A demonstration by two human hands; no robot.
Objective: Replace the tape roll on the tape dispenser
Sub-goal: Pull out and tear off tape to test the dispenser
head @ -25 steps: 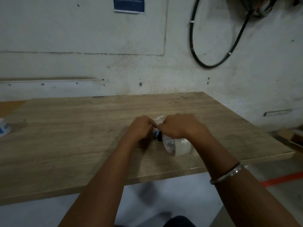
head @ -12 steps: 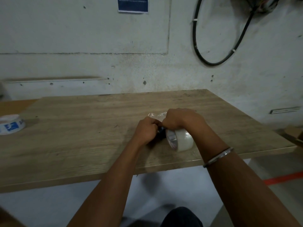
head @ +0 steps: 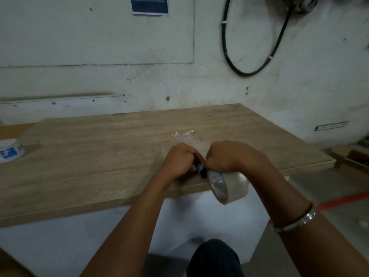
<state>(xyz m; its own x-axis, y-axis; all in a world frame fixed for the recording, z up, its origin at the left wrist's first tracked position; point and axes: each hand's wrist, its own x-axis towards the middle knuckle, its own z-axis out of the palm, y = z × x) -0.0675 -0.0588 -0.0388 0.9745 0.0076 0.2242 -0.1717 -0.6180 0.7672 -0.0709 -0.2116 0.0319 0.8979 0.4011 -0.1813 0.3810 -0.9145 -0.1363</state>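
Note:
A clear tape roll (head: 229, 186) hangs under my right hand (head: 229, 156), over the front edge of the wooden table (head: 99, 156). Between both hands a small blue and black part of the tape dispenser (head: 200, 170) shows; the rest is hidden by my fingers. My left hand (head: 178, 160) is closed on the dispenser's left side. My right hand is closed over the top of the roll and dispenser. A crumpled strip of clear tape (head: 184, 135) sticks up behind my hands.
A second tape roll, white with a blue label (head: 11, 151), lies at the table's far left edge. A black cable loop (head: 249, 56) hangs on the wall behind. An orange floor line (head: 343, 199) runs at the right, by cardboard boxes (head: 353, 156).
Both hands with the roll and dispenser have come nearer to me, so the roll now hangs past the table's front edge. The loose clear tape strip now shows behind my hands.

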